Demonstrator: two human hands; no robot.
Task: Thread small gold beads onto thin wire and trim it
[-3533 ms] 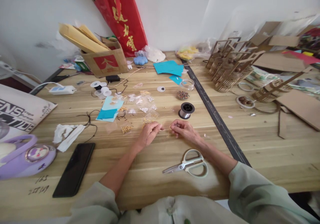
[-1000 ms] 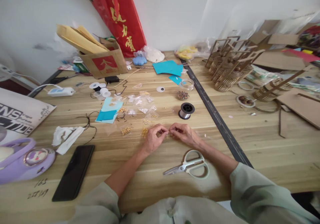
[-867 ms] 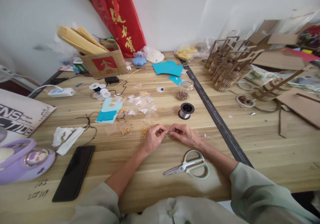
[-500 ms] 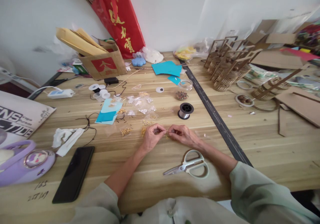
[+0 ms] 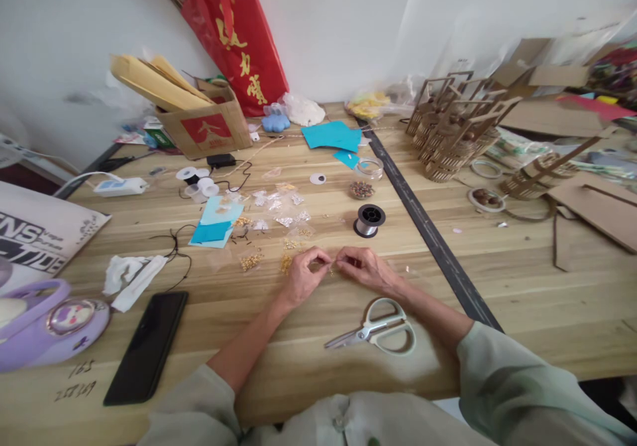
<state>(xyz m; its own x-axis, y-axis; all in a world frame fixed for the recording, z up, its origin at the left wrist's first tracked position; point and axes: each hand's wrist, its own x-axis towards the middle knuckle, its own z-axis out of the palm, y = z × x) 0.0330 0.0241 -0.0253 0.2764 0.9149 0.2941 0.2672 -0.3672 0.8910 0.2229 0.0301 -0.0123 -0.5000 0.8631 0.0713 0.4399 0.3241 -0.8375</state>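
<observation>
Thumb and index finger of my left hand (image 5: 307,275) are pinched together above the wooden table. My right hand (image 5: 362,266) pinches too, its fingertips almost meeting the left ones. Whatever sits between the fingertips is too small to make out; tiny gold bits (image 5: 332,273) show just below. Left of my left hand lie small heaps of gold beads (image 5: 250,261). Beyond my right hand stands a black spool of thin clear line (image 5: 369,222). Scissors with pale handles (image 5: 374,328) lie closed in front of my right wrist.
A black phone (image 5: 146,348) and a purple handled item (image 5: 50,323) lie at left. Small clear bags (image 5: 283,207), blue paper (image 5: 212,231) and a dish of beads (image 5: 361,189) are farther back. Wooden lantern-like baskets (image 5: 455,131) crowd the right rear. A red bag (image 5: 239,41) leans on the wall.
Both hands stay in nearly the same place. The fingertips shift very slightly, still pinched close together.
</observation>
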